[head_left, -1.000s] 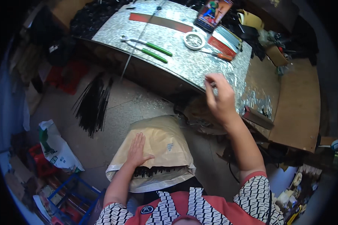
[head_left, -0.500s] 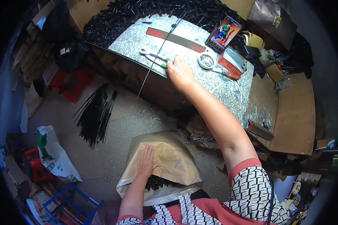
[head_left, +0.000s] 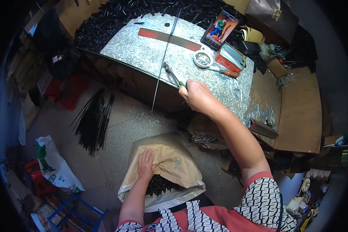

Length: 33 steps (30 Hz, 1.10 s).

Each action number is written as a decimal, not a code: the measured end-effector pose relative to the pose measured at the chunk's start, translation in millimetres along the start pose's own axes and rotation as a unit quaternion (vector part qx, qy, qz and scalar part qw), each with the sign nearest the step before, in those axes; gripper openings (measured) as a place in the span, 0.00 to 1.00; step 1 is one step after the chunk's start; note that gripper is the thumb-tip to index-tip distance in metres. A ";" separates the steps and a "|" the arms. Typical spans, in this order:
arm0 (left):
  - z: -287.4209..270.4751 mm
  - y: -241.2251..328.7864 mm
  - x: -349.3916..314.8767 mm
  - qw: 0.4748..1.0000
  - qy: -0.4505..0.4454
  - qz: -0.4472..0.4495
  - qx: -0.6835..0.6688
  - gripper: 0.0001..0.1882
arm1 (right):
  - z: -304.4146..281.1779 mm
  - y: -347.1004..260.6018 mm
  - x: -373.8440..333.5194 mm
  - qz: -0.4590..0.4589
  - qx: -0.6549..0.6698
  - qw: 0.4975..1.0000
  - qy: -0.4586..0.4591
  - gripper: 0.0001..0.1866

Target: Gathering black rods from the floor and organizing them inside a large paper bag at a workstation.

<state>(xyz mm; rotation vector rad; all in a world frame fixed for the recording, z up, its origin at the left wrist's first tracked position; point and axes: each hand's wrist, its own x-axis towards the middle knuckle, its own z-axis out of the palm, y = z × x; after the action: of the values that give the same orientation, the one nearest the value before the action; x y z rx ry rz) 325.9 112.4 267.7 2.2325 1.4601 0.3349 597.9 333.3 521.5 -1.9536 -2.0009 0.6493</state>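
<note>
My right hand is closed around the green grips of metal pliers at the near edge of a speckled silvery work surface. The jaws of the pliers lie close beside a long thin rod; whether they touch it I cannot tell. The rod crosses the surface and sticks out past its front edge. My left hand rests flat, fingers stretched, on a brown paper sack in front of me. Black short pieces show in the sack's mouth. A small black piece lies left of the rod.
A red-and-grey flat strip, a round white dish, an orange-handled screwdriver, a red box and a phone occupy the surface. Black tubular pieces heap behind. Black rods lie on the floor, near a white bag.
My right hand has drawn the pliers nearer and to the right. The rod's near end has swung right, leaving the small black piece beside it. My left hand stays on the sack.
</note>
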 end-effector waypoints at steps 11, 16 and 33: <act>-15.0 18.6 6.6 1.000 0.015 0.008 -0.012 0.25 | 24.9 -3.3 38.1 -0.066 0.046 0.980 0.182 0.14; -13.2 13.9 7.3 0.997 0.008 0.070 -0.029 0.24 | 50.9 16.8 -75.9 -0.192 0.152 0.964 0.101 0.12; 8.7 -1.2 -8.0 0.999 0.006 -0.022 -0.039 0.23 | 183.5 118.3 -240.2 -0.139 0.072 0.978 -0.135 0.12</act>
<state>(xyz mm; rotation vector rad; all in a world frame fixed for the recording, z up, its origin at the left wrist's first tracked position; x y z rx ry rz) 325.5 103.5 259.8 2.1371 1.4730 0.3850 624.3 70.6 332.8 -1.5321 -2.2569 0.9966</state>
